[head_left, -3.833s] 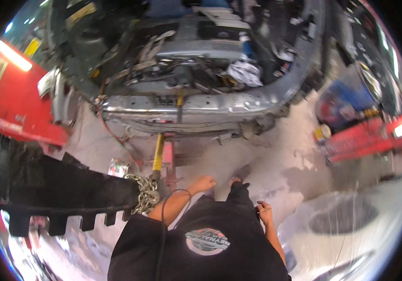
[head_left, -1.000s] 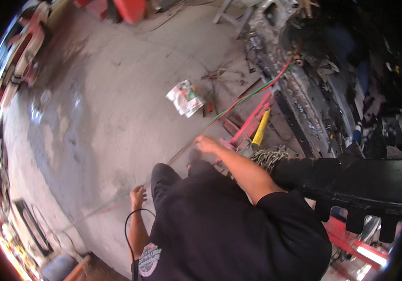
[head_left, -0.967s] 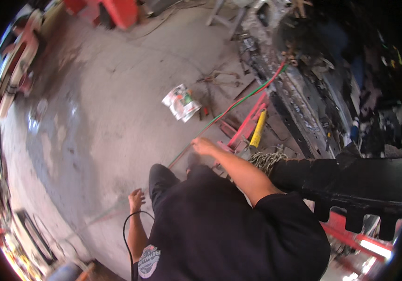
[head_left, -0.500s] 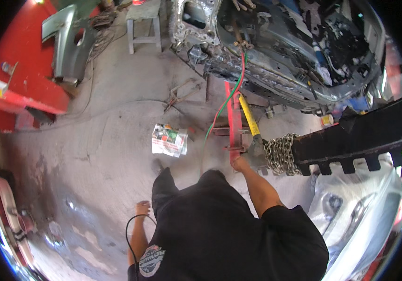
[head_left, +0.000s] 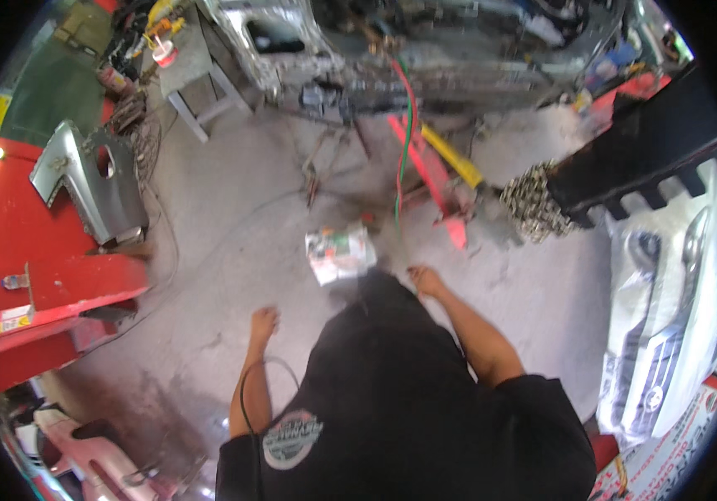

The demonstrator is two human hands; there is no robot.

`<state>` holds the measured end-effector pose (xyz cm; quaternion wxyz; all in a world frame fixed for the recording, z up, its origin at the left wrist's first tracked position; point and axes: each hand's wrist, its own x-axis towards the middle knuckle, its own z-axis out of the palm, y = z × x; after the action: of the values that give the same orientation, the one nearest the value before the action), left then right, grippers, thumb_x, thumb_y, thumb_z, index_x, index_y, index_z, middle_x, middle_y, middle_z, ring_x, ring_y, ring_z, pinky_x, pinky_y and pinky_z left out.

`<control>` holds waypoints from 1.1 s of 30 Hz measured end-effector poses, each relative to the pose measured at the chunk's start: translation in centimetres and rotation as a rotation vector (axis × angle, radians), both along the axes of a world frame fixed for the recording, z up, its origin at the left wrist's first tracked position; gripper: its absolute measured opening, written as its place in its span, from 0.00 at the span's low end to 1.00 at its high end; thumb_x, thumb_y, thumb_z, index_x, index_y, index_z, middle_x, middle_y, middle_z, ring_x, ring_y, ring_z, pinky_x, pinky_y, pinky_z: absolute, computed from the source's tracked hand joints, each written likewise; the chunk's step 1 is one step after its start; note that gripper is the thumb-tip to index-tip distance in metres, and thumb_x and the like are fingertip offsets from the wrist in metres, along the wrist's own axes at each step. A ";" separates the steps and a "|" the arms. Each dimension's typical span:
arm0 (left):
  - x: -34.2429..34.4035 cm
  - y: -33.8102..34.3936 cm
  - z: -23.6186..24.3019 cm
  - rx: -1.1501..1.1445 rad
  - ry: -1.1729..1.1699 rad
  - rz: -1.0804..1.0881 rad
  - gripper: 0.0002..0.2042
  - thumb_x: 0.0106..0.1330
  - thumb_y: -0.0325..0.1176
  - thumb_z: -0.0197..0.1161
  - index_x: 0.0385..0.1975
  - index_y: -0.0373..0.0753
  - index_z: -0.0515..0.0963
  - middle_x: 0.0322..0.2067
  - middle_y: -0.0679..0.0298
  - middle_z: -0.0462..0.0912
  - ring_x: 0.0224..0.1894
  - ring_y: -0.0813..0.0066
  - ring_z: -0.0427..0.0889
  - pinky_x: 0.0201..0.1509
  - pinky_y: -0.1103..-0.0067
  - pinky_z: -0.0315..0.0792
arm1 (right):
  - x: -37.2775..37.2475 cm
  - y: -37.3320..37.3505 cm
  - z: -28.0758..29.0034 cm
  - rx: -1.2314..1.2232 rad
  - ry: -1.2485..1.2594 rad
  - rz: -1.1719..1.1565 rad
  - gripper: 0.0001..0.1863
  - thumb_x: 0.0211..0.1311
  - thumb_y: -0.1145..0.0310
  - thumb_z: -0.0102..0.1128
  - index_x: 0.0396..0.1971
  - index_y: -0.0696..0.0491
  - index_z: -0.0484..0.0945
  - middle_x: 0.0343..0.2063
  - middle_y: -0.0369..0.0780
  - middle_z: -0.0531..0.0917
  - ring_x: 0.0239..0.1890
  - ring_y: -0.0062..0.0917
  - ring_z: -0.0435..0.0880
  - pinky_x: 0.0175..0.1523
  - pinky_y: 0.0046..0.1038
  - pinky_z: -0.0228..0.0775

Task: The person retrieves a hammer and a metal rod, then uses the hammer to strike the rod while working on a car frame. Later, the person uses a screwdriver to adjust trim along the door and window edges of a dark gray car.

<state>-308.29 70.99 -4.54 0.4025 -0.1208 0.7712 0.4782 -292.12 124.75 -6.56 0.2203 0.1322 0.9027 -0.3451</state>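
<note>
My left hand [head_left: 264, 321] hangs over the concrete floor at lower left with loosely bent fingers, holding nothing visible. My right hand [head_left: 423, 280] is open with bent fingers, just below a red and green twin hose [head_left: 408, 125] that runs from the car down to the floor. Ahead lie a crumpled printed bag [head_left: 337, 252] and, right of the hose, a red floor jack [head_left: 425, 171] with a yellow handle [head_left: 450, 154]. A black toothed beam [head_left: 642, 142] wound with chain [head_left: 534, 200] projects from the right.
The stripped car body [head_left: 458, 58] spans the top, beside a grey stool [head_left: 183, 71] with a red-white cup [head_left: 164, 52]. Red equipment [head_left: 32, 242] holds a silver fender [head_left: 99, 192] on the left. A wrapped bumper [head_left: 651, 317] stands right; another bumper [head_left: 83, 451] lies lower left.
The view has swung from the car's front end to its side and the floor. My right hand has moved away from the red jack; my left hand has moved up in the picture.
</note>
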 end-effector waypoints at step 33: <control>-38.9 20.8 -10.1 -0.331 0.181 -1.469 0.16 0.67 0.35 0.62 0.50 0.34 0.83 0.42 0.52 0.88 0.44 0.65 0.86 0.49 0.73 0.78 | -12.4 -31.7 -13.1 -0.311 -0.145 -1.528 0.33 0.61 0.61 0.66 0.62 0.63 0.70 0.40 0.52 0.82 0.41 0.41 0.82 0.45 0.37 0.74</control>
<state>-347.22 91.82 -14.64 0.5294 0.4049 0.7450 -0.0267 -304.50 93.07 -19.68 -0.0038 0.7066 0.4862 -0.5141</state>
